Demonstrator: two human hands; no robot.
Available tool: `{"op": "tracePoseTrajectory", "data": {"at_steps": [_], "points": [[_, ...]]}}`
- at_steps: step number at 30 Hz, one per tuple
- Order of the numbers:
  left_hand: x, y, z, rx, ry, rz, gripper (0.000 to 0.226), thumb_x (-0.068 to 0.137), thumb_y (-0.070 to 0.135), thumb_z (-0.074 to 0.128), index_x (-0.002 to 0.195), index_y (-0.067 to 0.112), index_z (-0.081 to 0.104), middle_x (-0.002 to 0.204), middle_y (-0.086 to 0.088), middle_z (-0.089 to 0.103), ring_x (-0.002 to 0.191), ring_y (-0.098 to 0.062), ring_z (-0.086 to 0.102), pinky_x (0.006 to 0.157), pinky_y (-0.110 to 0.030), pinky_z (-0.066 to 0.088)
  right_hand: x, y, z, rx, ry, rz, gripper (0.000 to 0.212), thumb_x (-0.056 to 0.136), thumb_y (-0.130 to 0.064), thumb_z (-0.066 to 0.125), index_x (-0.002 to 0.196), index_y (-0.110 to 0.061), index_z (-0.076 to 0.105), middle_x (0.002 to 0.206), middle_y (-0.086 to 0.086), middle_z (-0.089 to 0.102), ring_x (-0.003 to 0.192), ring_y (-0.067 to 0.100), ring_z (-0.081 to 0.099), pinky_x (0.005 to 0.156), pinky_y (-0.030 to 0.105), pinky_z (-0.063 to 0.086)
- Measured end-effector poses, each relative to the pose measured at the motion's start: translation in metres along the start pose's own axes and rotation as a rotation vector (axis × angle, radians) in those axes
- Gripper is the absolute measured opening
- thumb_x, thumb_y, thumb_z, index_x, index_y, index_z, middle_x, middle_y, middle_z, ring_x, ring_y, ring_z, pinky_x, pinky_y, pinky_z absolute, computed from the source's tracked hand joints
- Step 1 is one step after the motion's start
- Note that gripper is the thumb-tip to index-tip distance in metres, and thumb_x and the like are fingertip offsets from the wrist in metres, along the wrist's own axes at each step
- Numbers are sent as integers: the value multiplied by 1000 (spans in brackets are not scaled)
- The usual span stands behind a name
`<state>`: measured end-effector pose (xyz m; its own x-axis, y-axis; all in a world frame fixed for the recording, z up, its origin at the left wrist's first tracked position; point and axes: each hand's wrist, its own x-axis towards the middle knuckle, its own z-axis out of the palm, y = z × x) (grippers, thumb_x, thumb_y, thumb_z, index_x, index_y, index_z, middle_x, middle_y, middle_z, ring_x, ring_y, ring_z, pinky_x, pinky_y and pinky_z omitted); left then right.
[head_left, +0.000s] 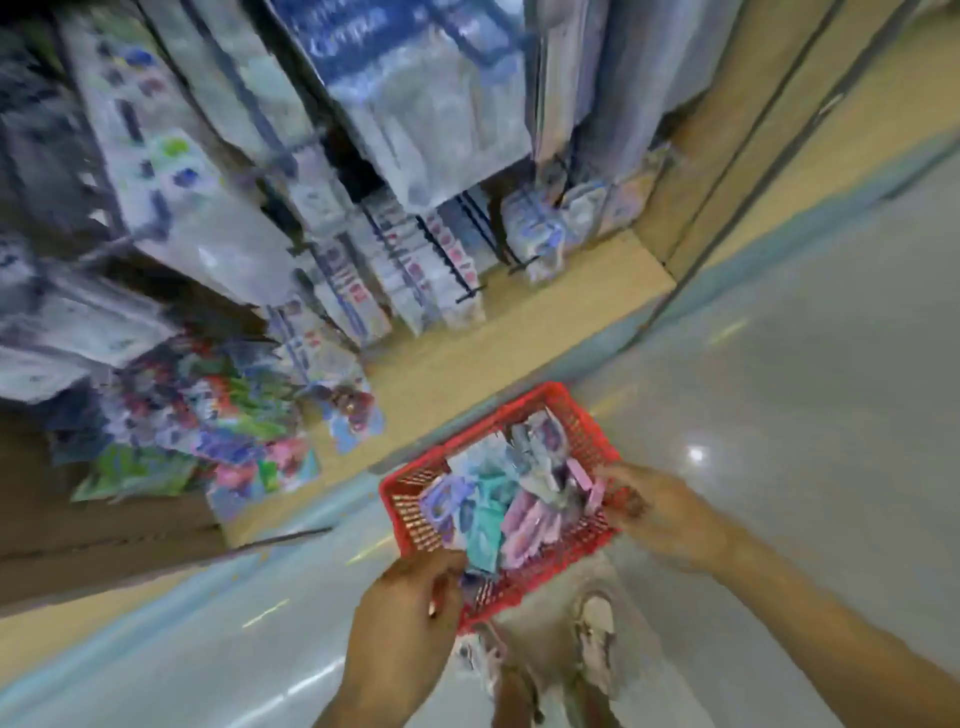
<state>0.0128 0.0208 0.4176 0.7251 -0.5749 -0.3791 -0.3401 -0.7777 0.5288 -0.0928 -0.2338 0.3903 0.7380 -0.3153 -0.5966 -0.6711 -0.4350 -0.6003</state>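
A red plastic mesh basket (566, 410) hangs in front of me over the shop floor, holding several small packets in purple, teal and pink (498, 509). My left hand (410, 603) grips the basket's near rim. My right hand (654, 514) grips its right-hand rim, fingers curled over the edge. The picture is blurred, so the packets' details do not show.
A display rack (322, 171) of hanging packaged goods fills the left and top, over a wooden base shelf (571, 312). Colourful packets (208, 431) hang low on the left. Glossy pale floor (779, 395) lies to the right. My feet (592, 639) show below the basket.
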Motion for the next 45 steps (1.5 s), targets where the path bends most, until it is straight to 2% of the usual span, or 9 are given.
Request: {"op": "tracePoseTrajectory", "data": {"at_steps": [5,11,19,23,27,34,39,43,45], "points": [[65,-65,114,-112,-100,-267,22,90,12,63,105,26,73,99,7,71,80,-14,64,64,-10,44,68,78,70,26,-7,132,33,91,0,54,122,-13,58,102,-1,65,85,16,58,71,17,42],[156,-150,235,-163,-110,-409,40,89,4,58,126,20,60,118,-1,68,101,-23,63,79,-24,40,162,160,156,-62,114,168,51,84,-5,60,132,-18,50,124,4,61,114,25,58,91,29,44],[248,-217,327,-61,-107,-333,67,80,19,72,141,24,46,133,-8,54,116,-32,55,97,-42,46,255,261,227,-416,55,244,92,90,-43,59,153,-40,-8,161,10,13,145,37,19,115,53,29],[272,-233,353,-20,-27,-407,67,80,31,72,139,24,42,138,-13,49,120,-39,51,96,-48,46,278,276,248,-551,117,171,79,90,-41,58,150,-44,6,152,10,27,135,39,27,106,49,36],[283,-242,355,-367,189,-655,49,81,22,74,119,7,48,102,-8,63,90,-32,62,72,-32,45,282,286,252,-653,143,31,71,90,-38,59,151,-32,24,144,12,40,127,33,36,103,43,41],[303,-272,359,-550,7,-615,53,66,48,80,110,20,64,100,5,74,92,-20,70,91,-43,54,296,286,249,-752,-17,86,77,88,-37,64,152,-32,21,149,12,32,137,35,26,106,44,43],[280,-244,355,-581,-25,-515,46,71,43,83,102,21,57,88,-6,72,79,-24,70,76,-44,58,292,255,227,-711,-23,135,68,86,-35,66,146,-34,34,135,6,43,127,29,39,93,40,50],[254,-240,343,-468,135,-405,25,84,29,75,101,17,61,62,0,62,48,-9,55,48,-25,45,257,240,204,-662,198,-22,62,84,-26,68,143,-27,47,114,16,58,101,38,55,70,44,55],[243,-249,337,-454,200,-454,31,82,23,77,108,18,61,74,7,65,63,-3,61,55,-17,46,242,231,192,-522,373,-138,58,85,-16,61,141,-23,49,102,18,61,84,36,57,63,37,50]]}}
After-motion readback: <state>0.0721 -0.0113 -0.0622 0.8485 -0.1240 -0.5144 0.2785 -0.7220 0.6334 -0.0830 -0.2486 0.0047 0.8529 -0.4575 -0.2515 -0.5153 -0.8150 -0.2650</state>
